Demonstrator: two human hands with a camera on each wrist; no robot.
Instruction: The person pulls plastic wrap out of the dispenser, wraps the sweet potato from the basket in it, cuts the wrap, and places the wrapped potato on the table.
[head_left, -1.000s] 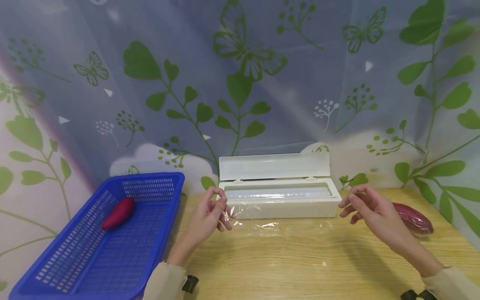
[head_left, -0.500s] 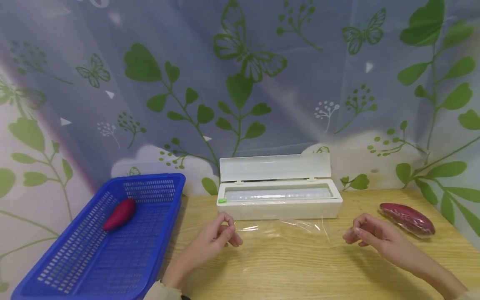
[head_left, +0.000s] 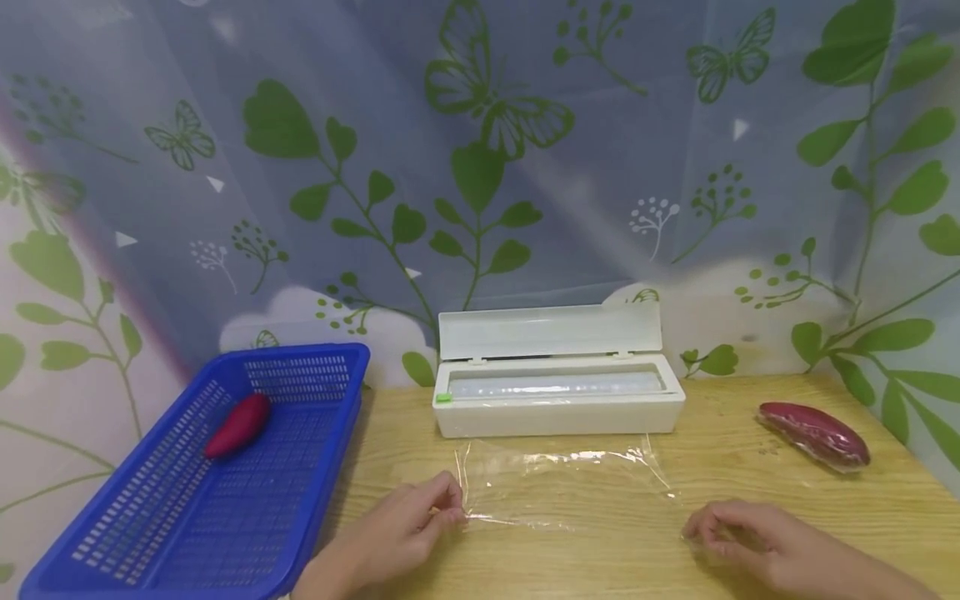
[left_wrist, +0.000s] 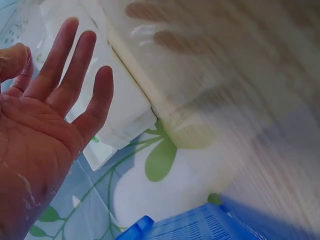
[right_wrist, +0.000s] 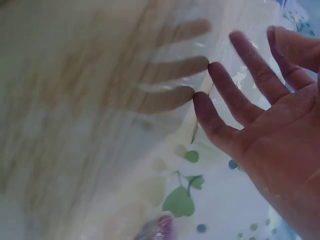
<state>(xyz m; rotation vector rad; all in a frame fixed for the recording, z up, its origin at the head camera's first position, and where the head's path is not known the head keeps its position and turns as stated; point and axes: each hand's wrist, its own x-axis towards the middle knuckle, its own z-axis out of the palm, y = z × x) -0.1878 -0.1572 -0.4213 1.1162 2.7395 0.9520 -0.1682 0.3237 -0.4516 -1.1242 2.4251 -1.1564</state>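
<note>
My left hand (head_left: 416, 529) pinches the near left corner of a sheet of cling film (head_left: 592, 457) between thumb and index finger. The right hand (head_left: 776, 537) pinches the near right end in the same way. In both wrist views the other fingers of the left hand (left_wrist: 55, 105) and right hand (right_wrist: 275, 115) are spread. The clear sheet stretches low over the table, from the hands back to the white cling film dispenser (head_left: 558, 419). Its lid (head_left: 551, 332) stands raised, and a film roll (head_left: 555, 385) shows inside.
A blue plastic basket (head_left: 341, 433) stands at the left with a red sweet potato (head_left: 238, 427) in it. Another sweet potato (head_left: 813, 435), wrapped in film, lies at the right on the wooden table (head_left: 600, 567). A patterned curtain (head_left: 585, 275) hangs behind the dispenser.
Both hands have moved from beside the dispenser toward the near side of the table, drawing the film out longer. The dispenser, basket and wrapped sweet potato have stayed put.
</note>
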